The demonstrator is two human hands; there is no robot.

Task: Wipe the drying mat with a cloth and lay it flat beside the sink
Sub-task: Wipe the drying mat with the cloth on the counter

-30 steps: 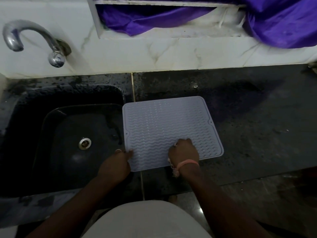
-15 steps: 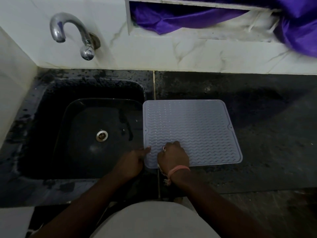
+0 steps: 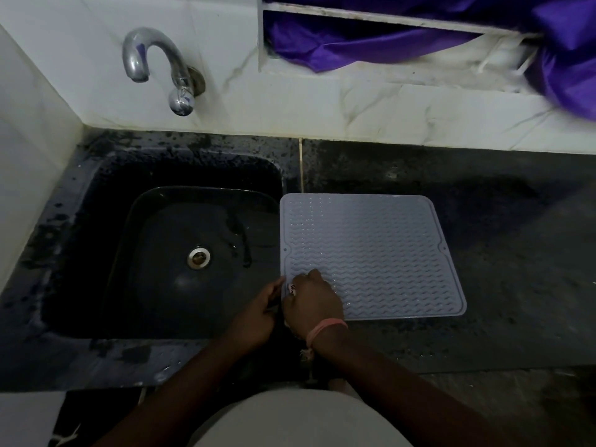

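Mat [image 3: 371, 253] flat beside sink [image 3: 96, 188]; R hand [image 3: 314, 300] curled on near-left corner, L hand [image 3: 258, 317] fingering its edge, grips unclear

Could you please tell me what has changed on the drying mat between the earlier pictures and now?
The right hand has slid leftward along the near edge of the pale grey ribbed silicone drying mat, ending at its near-left corner beside the left hand, which stays at the mat's left edge. The mat stays flat on the dark stone counter beside the black sink.
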